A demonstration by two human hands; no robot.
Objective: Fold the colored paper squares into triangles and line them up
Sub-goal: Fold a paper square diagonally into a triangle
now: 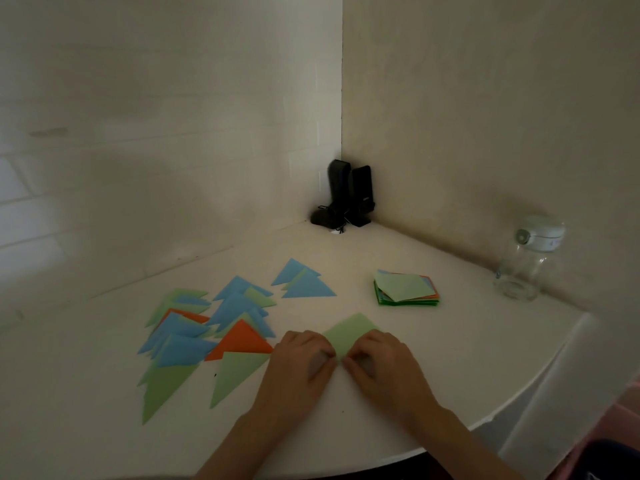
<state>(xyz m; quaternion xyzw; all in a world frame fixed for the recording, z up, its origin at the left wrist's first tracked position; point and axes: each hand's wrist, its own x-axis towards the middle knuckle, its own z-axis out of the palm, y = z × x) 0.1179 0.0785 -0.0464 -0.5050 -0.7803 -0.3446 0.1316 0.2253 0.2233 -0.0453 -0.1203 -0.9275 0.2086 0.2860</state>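
1. Left hand [303,356] and right hand [379,358], fingers curled, both pinch the green paper [349,332] on the surface [450,341].
2. The folded triangles [207,327] lie left of the green paper; the paper stack [405,288] lies behind it.

Home desk corner — speakers [351,194], jar [528,259]

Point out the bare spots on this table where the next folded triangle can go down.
Bare white tabletop lies right of the hands, between the stack of unfolded colored squares and the table's front edge. More lies behind the blue folded triangles, toward the black speakers. Left of the left hand, the overlapping triangles crowd it.
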